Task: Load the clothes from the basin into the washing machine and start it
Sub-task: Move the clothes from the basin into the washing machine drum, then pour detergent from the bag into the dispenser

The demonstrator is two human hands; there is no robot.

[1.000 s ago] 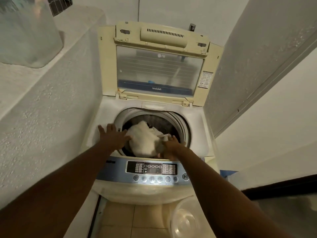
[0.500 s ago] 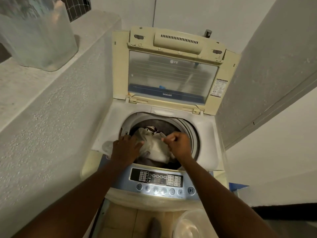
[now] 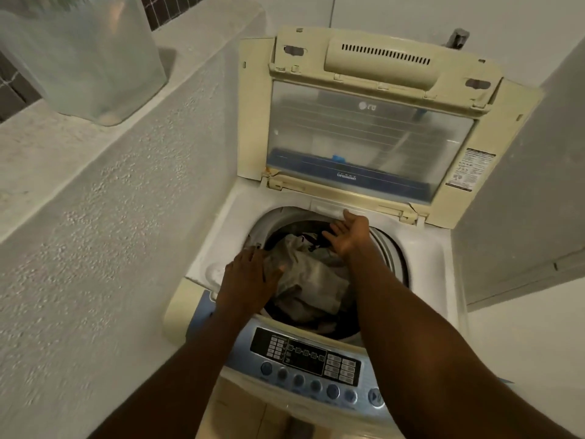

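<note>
A top-loading washing machine [image 3: 424,248] is seen from above, its cream lid [image 3: 370,122] raised upright at the back with a clear ribbed window in it. The top deck is white, and a blue control panel [image 3: 313,362] with a dark display and a row of round buttons runs along the front edge.

Inside the round drum opening a heap of clothes [image 3: 311,280] is seen: a pale grey-white crumpled garment lies on top, with darker fabric and a thin dark strap showing behind and beneath it. The heap reaches close to the rim of the opening.

The left hand [image 3: 250,280] is laid palm-down on the left side of the pale garment, its fingers [image 3: 272,264] spread and flattened against the cloth rather than curled around it. The right hand [image 3: 348,232] is held over the far side of the drum, palm turned up, its fingers [image 3: 335,231] loose and extended, nothing gripped in them.

A translucent plastic container [image 3: 85,55] stands on the ledge [image 3: 47,153] to the left of the machine.
</note>
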